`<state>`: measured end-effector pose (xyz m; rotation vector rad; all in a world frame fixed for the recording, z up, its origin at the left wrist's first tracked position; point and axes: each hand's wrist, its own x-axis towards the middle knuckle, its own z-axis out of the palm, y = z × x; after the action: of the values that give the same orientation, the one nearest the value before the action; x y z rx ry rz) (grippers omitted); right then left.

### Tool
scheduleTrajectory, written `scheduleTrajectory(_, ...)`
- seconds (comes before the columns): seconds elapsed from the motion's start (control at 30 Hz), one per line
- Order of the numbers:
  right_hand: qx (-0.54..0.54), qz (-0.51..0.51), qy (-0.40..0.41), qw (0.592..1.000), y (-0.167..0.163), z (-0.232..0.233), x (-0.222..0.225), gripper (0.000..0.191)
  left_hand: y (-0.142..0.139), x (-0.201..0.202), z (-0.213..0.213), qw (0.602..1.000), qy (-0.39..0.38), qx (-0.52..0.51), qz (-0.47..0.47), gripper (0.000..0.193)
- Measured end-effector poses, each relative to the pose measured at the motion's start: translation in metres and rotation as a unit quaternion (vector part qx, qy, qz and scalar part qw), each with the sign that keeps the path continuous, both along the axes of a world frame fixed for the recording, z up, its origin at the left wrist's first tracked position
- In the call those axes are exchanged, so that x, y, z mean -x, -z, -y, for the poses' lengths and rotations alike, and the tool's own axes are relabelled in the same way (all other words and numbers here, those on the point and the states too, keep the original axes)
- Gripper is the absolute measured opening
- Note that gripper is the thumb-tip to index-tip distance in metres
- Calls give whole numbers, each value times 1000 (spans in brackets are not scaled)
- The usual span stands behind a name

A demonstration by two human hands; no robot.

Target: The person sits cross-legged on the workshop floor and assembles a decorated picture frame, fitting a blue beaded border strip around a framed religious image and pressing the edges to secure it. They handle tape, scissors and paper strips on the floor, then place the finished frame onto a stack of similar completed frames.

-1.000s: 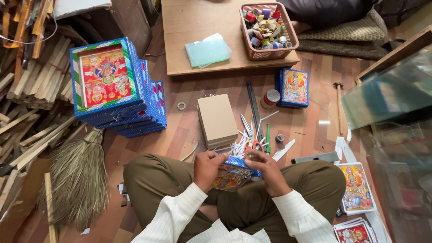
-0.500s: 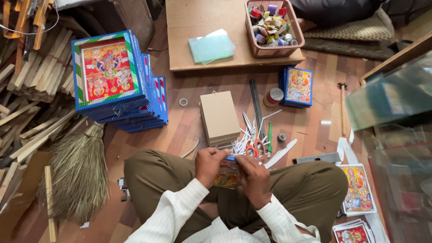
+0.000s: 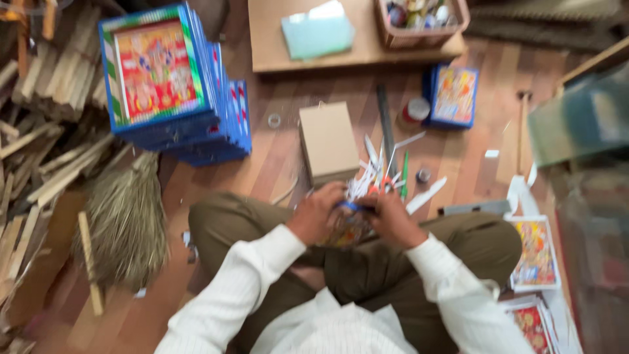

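Note:
I sit cross-legged on a wooden floor. My left hand [image 3: 319, 213] and my right hand [image 3: 388, 218] are both closed on a small colourful picture with a blue edge [image 3: 346, 223], held over my lap. The frame is blurred, so the grip is not sharp. Just beyond my hands lies a heap of white paper strips [image 3: 377, 174] with a green pen [image 3: 404, 176] and orange-handled scissors [image 3: 383, 182].
A brown cardboard box [image 3: 327, 141] lies ahead. A tall stack of blue-framed pictures [image 3: 164, 78] stands at the left, above a straw broom [image 3: 124, 223] and wood sticks [image 3: 39, 131]. A low table [image 3: 275, 46] holds a basket [image 3: 419, 19]. More pictures [image 3: 536, 252] lie at my right.
The camera has shifted and blurred. My hands have drawn slightly closer together on the picture and stay over my lap.

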<state>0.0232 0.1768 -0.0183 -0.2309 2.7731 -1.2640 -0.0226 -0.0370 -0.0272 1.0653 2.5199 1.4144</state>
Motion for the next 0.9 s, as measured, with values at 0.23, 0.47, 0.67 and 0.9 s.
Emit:
scheduleTrajectory(0.23, 204, 11, 113, 972, -5, -27, -32, 41, 9, 1, 14, 993, -33, -4, 116, 25)
scheduleTrajectory(0.47, 575, 182, 282, 746, 32, -6, -51, 31, -26, -3, 18, 987, -37, 32, 150, 25)
scheduleTrajectory(0.67, 581, 138, 344, 724, 51, 8, -55, 25, -57, -23, 5, 978, -9, 61, -201, 37)
scheduleTrajectory(0.9, 633, 58, 364, 681, 56, 27, -64, 21, -39, -27, -44, 988, 55, 127, -73, 6)
